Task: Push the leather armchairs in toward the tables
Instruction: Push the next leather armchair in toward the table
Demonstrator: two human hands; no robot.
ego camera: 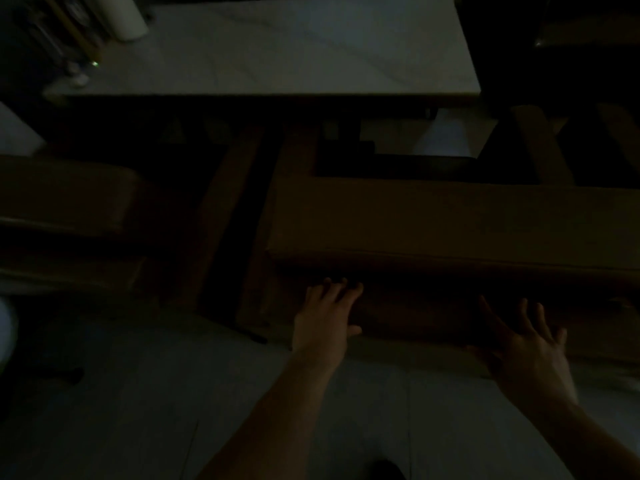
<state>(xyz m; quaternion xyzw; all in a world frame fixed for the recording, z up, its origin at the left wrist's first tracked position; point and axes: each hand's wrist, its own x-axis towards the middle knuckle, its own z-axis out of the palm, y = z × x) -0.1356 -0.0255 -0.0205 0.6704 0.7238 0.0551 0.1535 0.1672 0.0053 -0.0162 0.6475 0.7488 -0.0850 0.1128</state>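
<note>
The scene is very dark. A brown leather armchair (450,220) stands in front of me, its backrest top running across the right half of the view. Beyond it lies a pale marble-look table (294,53). My left hand (327,315) lies flat against the back of the armchair, fingers spread, below the backrest's top edge. My right hand (526,344) is at the chair's back further right, palm turned inward and fingers apart; whether it touches the leather is unclear. A second brown armchair (69,202) sits at the left.
Pale tiled floor (173,393) lies under me. A narrow dark gap (239,237) separates the two armchairs. A white cylinder (121,15) and small items stand at the table's far left. Another brown chair (588,29) is at the top right.
</note>
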